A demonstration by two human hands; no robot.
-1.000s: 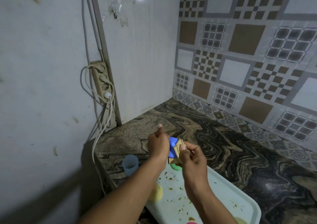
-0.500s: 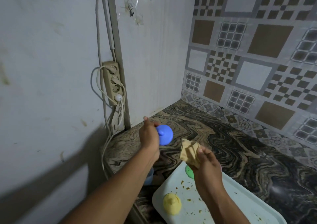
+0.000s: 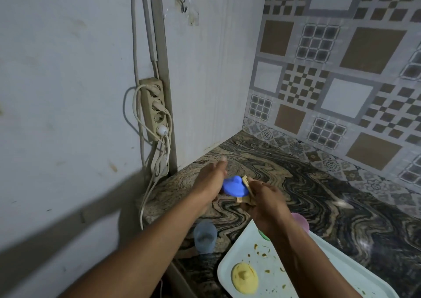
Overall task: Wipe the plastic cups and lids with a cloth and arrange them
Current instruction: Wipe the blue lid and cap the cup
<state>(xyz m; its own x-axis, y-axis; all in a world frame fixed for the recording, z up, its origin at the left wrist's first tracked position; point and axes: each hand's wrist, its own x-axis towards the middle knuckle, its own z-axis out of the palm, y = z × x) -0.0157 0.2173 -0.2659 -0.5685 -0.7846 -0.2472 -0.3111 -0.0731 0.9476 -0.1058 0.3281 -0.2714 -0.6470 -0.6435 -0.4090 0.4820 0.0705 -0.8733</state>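
My left hand holds a blue lid with a knob above the marble counter. My right hand grips a tan cloth and presses it against the lid's right side. A translucent blue cup stands on the counter below my left forearm. On the pale tray lies a yellow lid. A green lid peeks out under my right wrist, and a pink cup shows just right of that wrist.
The tray bears brown food smears. A power strip with dangling cables hangs on the wall at left, its cords reaching the counter's left edge. Patterned tiles line the back right wall.
My hands, apart half a second ago, have come back together, and the cloth is against the blue lid again. The view shifted, showing the blue cup and the pink cup.
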